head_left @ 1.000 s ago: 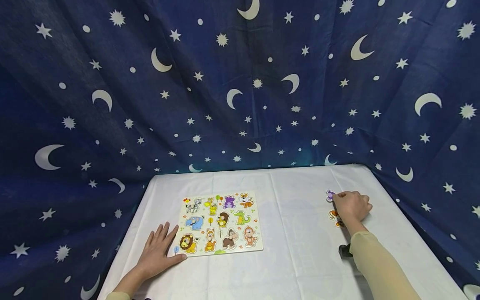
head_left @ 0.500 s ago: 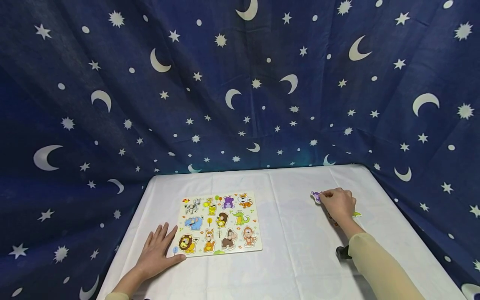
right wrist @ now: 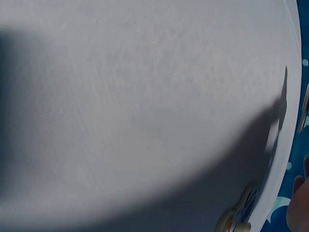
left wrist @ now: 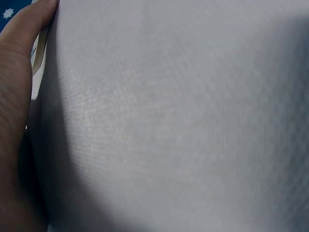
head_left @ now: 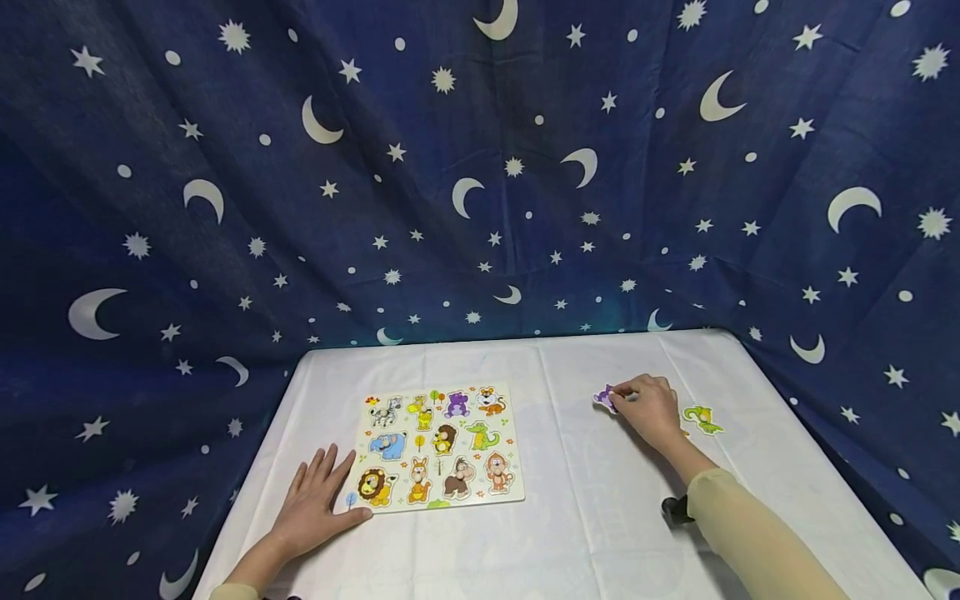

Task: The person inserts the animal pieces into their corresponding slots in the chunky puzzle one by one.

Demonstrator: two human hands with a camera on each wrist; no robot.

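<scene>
A flat puzzle board point(head_left: 520, 493) with several colourful animal pictures lies on the white-covered table. My left hand point(head_left: 311, 508) rests flat at its left edge, fingers spread and thumb at the near corner. In the left wrist view that thumb point(left wrist: 24, 34) reaches up beside the board's edge point(left wrist: 39, 55). Right of the board, my right hand point(head_left: 651, 414) pinches a small purple animal puzzle piece point(head_left: 603, 398) between thumb and fingers. Seen from the right wrist, only fingertips point(right wrist: 299, 205) and the thin edge of the held piece point(right wrist: 305, 110) show at the right margin.
A green-and-yellow animal piece point(head_left: 702, 419) lies right of my right hand, with a bit of orange beside the wrist, mostly hidden. A black device point(head_left: 677, 510) sits at the right wrist. A dark blue curtain point(head_left: 420, 208) with moons and stars hangs behind the table.
My right hand has carried the purple piece leftward toward the board. The green-and-yellow piece has come into sight, and the hand now covers most of the orange one. The left hand stays put.
</scene>
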